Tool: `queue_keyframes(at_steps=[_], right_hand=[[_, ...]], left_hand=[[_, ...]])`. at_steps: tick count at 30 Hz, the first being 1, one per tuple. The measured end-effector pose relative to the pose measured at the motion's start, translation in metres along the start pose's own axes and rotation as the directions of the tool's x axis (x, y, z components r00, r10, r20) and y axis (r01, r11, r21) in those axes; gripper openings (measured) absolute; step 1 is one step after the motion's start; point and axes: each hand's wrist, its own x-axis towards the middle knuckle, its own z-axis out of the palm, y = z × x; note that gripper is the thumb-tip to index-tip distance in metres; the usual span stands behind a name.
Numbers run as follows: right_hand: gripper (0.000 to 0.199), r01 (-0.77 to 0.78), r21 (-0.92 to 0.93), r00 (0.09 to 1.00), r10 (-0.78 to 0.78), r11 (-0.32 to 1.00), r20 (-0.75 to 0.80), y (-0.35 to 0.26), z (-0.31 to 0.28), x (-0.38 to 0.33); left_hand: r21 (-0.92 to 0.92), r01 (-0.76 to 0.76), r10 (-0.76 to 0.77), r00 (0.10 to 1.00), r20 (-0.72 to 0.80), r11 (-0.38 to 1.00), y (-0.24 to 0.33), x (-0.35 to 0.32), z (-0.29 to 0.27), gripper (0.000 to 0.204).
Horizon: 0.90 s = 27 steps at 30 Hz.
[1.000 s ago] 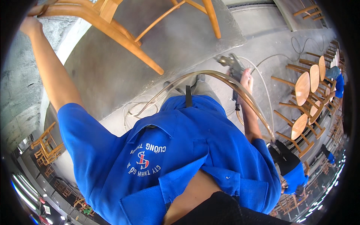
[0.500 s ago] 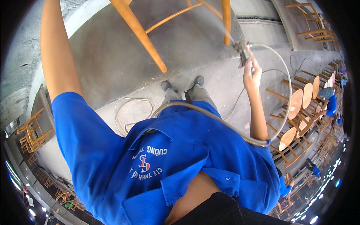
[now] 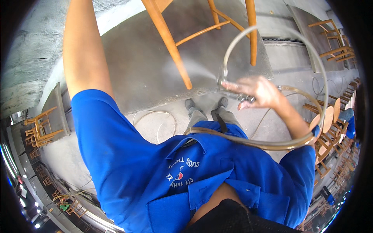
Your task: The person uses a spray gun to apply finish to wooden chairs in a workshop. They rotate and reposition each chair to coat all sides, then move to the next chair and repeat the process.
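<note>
My right hand (image 3: 259,91) is wrapped round a spray gun (image 3: 232,92), fingers slightly blurred. Pale mist (image 3: 186,70) streams leftward from the nozzle across the lower end of a wooden chair leg (image 3: 171,44). A second leg (image 3: 251,35) of this orange-brown chair stands to the right, with a thin stretcher (image 3: 202,33) between the legs. The rest of the chair is cut off by the top edge. A clear hose (image 3: 321,70) loops from the gun around my right forearm. My left arm (image 3: 86,50) reaches up past the top edge, so that hand is out of sight.
Under the chair is a broad grey surface (image 3: 132,73). Coiled hose (image 3: 171,116) lies on the floor by my feet. Several wooden chairs (image 3: 330,118) line the right side, with a person in blue (image 3: 351,122) among them. More chairs (image 3: 40,128) stand at the left.
My right hand has swung the spray gun left and closer to me. The mist has shifted from the right chair leg to the left one. The view has shifted too.
</note>
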Motion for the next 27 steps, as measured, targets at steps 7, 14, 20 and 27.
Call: queue_keyframes(at_steps=[7,14,20,27], right_hand=[[0.088,0.288,-0.373,0.816,-0.430,0.882,-0.387,-0.023,-0.096,0.035],[0.093,0.186,-0.379,0.765,-0.376,0.907,-0.522,-0.027,-0.078,0.011],[0.089,-0.039,0.316,0.906,0.167,0.948,-0.389,-0.028,-0.004,-0.040],[0.062,0.171,0.754,0.092,0.751,0.635,-0.654,0.046,0.082,0.012]], left_hand=[[0.012,-0.081,0.079,0.993,0.087,0.997,0.026,-0.016,-0.003,0.043],[-0.045,-0.039,0.043,0.995,0.087,0.998,0.032,-0.030,0.001,0.045],[-0.006,-0.132,0.132,0.990,0.057,0.991,0.017,-0.023,0.003,0.043],[0.098,0.001,-0.005,0.999,0.039,0.995,0.028,-0.022,-0.002,0.049]])
